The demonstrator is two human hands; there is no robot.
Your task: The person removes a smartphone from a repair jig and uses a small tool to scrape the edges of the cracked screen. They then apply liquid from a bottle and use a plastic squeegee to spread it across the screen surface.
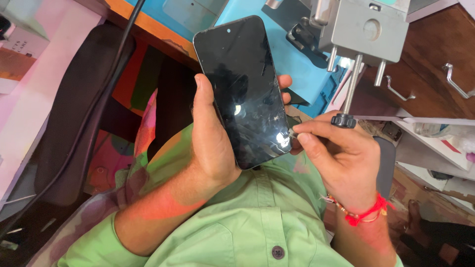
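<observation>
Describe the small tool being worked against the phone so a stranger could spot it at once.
Start at the black phone that the left hand holds up over the green shirt. At its lower right corner, the right hand pinches a small screwdriver. It stands apart by its black knurled round cap, unlike the bare metal rods of the grey press above.

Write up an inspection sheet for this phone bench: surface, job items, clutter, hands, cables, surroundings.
Surface: blue work mat on a brown wooden bench.
Job's things: black glossy smartphone, screen dark and scuffed; small screwdriver with a black knurled cap, its tip at the phone's lower edge.
Clutter: grey metal press fixture with steel rods above the mat; white tray at right.
Grippers: left hand grips the phone; right hand pinches the screwdriver, red thread bracelet on its wrist.
Cables: black cable runs diagonally at left.
Surroundings: black chair back; green shirt.
</observation>
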